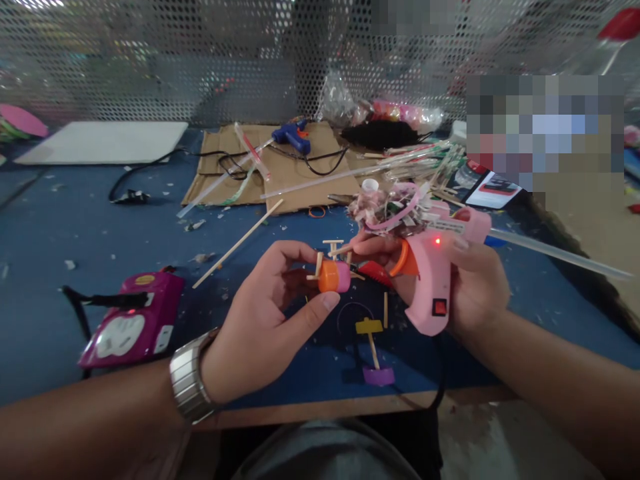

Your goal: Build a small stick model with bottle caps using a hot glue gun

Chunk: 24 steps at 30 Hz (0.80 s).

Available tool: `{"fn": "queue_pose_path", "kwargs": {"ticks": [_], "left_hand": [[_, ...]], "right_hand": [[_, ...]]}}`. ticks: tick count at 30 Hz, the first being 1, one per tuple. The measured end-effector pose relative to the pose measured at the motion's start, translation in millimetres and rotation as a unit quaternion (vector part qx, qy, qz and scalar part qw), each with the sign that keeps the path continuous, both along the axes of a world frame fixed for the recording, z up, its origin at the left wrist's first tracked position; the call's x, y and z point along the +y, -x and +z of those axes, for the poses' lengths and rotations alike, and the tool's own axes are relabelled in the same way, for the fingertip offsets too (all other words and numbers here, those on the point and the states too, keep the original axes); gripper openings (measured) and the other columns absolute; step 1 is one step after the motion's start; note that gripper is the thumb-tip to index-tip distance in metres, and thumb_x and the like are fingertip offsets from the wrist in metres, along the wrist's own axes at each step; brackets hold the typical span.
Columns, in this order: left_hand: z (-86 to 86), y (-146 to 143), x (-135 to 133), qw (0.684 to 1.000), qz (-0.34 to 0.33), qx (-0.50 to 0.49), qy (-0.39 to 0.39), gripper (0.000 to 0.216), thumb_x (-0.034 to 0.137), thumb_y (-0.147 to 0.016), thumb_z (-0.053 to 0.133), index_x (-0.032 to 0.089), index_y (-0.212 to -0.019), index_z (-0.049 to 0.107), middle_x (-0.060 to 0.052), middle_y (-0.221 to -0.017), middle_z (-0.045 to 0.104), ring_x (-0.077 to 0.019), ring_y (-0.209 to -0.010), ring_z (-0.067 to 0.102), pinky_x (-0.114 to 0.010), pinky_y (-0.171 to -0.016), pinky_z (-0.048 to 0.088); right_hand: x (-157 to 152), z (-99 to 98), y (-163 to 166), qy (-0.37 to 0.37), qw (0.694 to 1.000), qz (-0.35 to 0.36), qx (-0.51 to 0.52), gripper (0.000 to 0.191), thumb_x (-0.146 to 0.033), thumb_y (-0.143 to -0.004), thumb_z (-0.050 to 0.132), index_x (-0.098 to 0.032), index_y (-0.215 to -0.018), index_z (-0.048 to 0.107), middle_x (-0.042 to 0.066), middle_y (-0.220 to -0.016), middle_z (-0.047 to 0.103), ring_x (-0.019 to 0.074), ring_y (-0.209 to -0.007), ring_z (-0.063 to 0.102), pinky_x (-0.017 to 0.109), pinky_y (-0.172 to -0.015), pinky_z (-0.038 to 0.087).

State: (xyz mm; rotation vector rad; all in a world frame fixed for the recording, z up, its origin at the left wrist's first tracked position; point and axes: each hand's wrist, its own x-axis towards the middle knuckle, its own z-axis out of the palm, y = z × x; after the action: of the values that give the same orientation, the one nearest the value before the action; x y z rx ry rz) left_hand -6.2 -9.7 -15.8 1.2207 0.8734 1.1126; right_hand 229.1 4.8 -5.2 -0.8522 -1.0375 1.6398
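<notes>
My left hand (255,327) is closed around an orange and pink piece (330,276) that looks like two bottle caps joined end to end, with short wooden sticks standing out from it. In my right hand (475,283) is a pink hot glue gun (431,287) with an orange trigger, a red light showing on its body. A clear glue stick (560,253) juts from its back. The fingertips of that same hand also pinch a short wooden stick (342,251) right beside the caps. Below them on the blue table lies a stick with a yellow piece (369,326) and a purple cap (379,375).
A purple box with a cord (135,317) lies at left, near a long wooden stick (237,243). Behind are cardboard (310,180), a blue glue gun (294,138), a white board (103,142), scraps and a phone (495,189). A perforated metal screen (200,60) closes the back.
</notes>
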Motion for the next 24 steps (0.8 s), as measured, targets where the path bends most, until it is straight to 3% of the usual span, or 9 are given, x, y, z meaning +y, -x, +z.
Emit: {"fn": "queue_pose_path", "kwargs": {"ticks": [4, 11, 18, 24], "left_hand": [[0.2, 0, 0, 1.000, -0.009, 0.001, 0.002, 0.038, 0.006, -0.085, 0.091, 0.022, -0.113, 0.072, -0.005, -0.105, 0.080, -0.0192, -0.093, 0.081, -0.024, -0.081, 0.065], [-0.7, 0, 0, 1.000, -0.021, 0.021, -0.001, 0.033, 0.013, -0.089, 0.090, 0.022, -0.114, 0.069, -0.005, -0.104, 0.081, -0.0207, -0.094, 0.083, -0.026, -0.081, 0.066], [0.3, 1, 0, 0.998, -0.022, 0.051, -0.020, 0.031, 0.019, -0.093, 0.088, 0.020, -0.115, 0.066, -0.006, -0.106, 0.080, -0.0199, -0.095, 0.082, -0.027, -0.081, 0.066], [-0.4, 3, 1, 0.996, -0.044, 0.074, -0.023, 0.031, 0.023, -0.099, 0.085, 0.021, -0.119, 0.060, -0.004, -0.109, 0.078, -0.0158, -0.099, 0.080, -0.024, -0.086, 0.066]], "right_hand": [[-1, 0.0, 1, 0.005, 1.000, -0.008, -0.013, 0.044, -0.067, -0.088, 0.077, -0.028, -0.103, 0.092, 0.009, -0.115, 0.087, 0.0386, -0.131, 0.075, 0.054, -0.129, 0.053], [-2, 0.6, 2, -0.013, 1.000, -0.003, -0.021, 0.043, -0.072, -0.086, 0.079, -0.030, -0.087, 0.087, 0.009, -0.108, 0.088, 0.0422, -0.143, 0.068, 0.060, -0.134, 0.044], [0, -2.4, 1, -0.042, 0.999, 0.015, -0.008, 0.036, -0.068, -0.085, 0.080, -0.032, -0.081, 0.087, 0.007, -0.105, 0.089, 0.0413, -0.146, 0.068, 0.057, -0.129, 0.053], [1, -10.8, -5, -0.064, 0.997, 0.051, 0.014, 0.044, -0.068, -0.090, 0.074, -0.028, -0.103, 0.089, 0.007, -0.111, 0.089, 0.0414, -0.140, 0.072, 0.058, -0.128, 0.053]]}}
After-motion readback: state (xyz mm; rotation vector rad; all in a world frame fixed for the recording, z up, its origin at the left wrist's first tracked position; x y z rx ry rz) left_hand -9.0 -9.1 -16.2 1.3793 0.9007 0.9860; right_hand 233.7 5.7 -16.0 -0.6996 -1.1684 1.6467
